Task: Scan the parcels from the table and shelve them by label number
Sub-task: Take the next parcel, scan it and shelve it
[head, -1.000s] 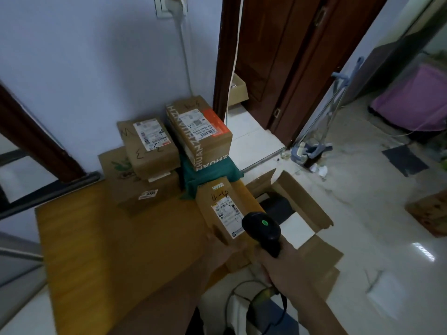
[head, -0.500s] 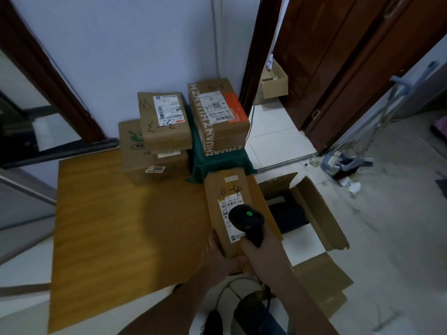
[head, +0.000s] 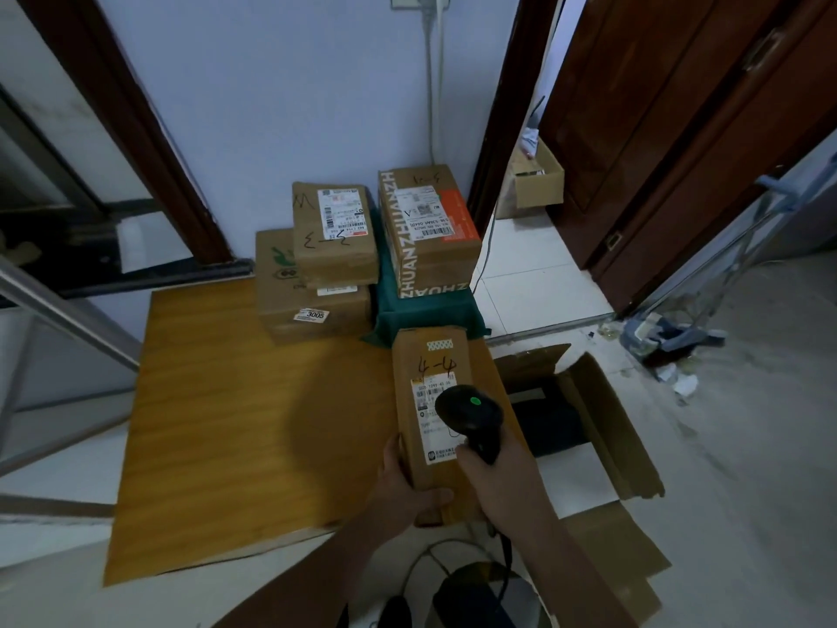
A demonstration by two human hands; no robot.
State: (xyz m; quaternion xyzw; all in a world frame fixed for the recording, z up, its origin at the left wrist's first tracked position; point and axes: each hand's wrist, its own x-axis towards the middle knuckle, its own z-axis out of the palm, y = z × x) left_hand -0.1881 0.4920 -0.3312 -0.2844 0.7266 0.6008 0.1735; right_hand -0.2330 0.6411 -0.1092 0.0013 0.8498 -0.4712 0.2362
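Note:
A long brown parcel point(head: 435, 369) marked "4-4" lies at the right edge of the wooden table point(head: 235, 423). My left hand point(head: 403, 487) grips its near end. My right hand point(head: 502, 478) holds a black barcode scanner point(head: 469, 412) with a green light, just above the parcel's white label. At the back of the table stand other parcels: one marked "3-3" point(head: 335, 237) on a larger box point(head: 312, 305) with a "3005" sticker, and a "ZHUANZHUAN" box point(head: 428, 228) on a green parcel point(head: 421, 315).
An open cardboard box point(head: 593, 419) sits on the floor right of the table. A doorway with a small box point(head: 536, 183) and a dark wooden door point(head: 656, 129) are behind. A mop point(head: 666, 333) leans at the right. A cable hangs down the wall.
The view has swung left and down. The scanner has moved from beside the label to right over it, while my left hand keeps hold of the parcel's near end.

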